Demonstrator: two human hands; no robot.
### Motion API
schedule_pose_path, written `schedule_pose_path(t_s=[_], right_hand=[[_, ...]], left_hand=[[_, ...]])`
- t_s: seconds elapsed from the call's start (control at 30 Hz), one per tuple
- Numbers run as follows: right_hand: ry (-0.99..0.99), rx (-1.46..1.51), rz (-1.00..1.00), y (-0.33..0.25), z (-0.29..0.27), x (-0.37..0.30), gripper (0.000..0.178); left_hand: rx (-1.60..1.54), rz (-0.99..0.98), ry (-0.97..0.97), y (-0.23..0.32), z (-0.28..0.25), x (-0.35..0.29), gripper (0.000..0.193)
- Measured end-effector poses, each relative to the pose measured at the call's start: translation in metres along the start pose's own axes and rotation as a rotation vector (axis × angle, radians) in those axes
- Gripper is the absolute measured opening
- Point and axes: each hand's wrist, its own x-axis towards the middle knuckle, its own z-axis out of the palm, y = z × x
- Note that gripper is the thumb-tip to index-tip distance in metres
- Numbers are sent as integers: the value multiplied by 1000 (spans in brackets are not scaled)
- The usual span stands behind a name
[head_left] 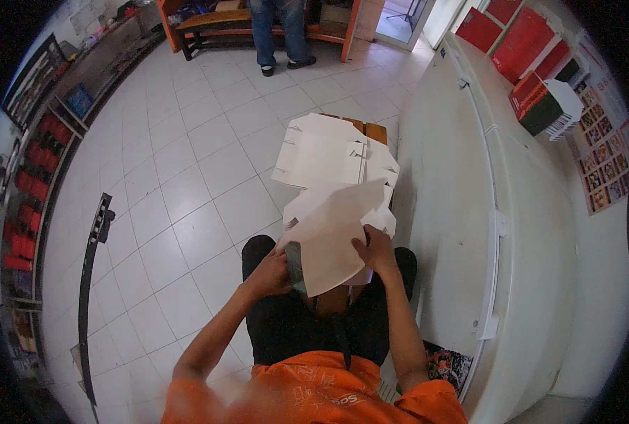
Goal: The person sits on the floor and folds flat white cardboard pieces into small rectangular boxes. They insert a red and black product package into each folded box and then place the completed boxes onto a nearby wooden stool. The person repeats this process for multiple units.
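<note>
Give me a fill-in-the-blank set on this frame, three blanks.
1. Both hands, left hand and right hand, hold a flat ____ cardboard sheet.
2. The stack of flat box blanks rests on a ____ stool.
3. The chest freezer stands on the person's ____ side.

Missing words: white; wooden; right

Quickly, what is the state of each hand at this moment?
Left hand: closed on the left edge of the white cardboard sheet.
Right hand: closed on the right side of the same sheet, fingers gripping it.
</note>
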Motion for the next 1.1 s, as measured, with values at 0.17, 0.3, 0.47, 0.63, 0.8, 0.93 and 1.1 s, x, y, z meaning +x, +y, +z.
schedule_pose_path(t_s=[0.17, 0.3, 0.47, 0.63, 0.8, 0.93, 1.1], right_hand=[[27, -244, -31, -2, -22, -9, 40], [-78, -346, 85, -13, -30, -20, 46], [-2, -442, 36, 9, -21, -24, 50], [-39, -338, 151, -4, -24, -27, 46], [241, -432, 145, 26, -21, -26, 36], [316, -348, 139, 43, -12, -21, 36], [335, -179, 109, 41, -13, -21, 48]], left_hand=[[-88, 239, 198, -15, 23, -8, 18], [-81, 191, 300, -8, 52, -9, 20], [-193, 134, 246, 11, 77, -10, 24], [-194, 167, 207, 33, 83, -9, 27], [-26, 334, 336, 49, 59, 3, 18], [-148, 221, 291, 53, 48, 4, 17], [-117, 299, 315, 37, 55, 18, 23]])
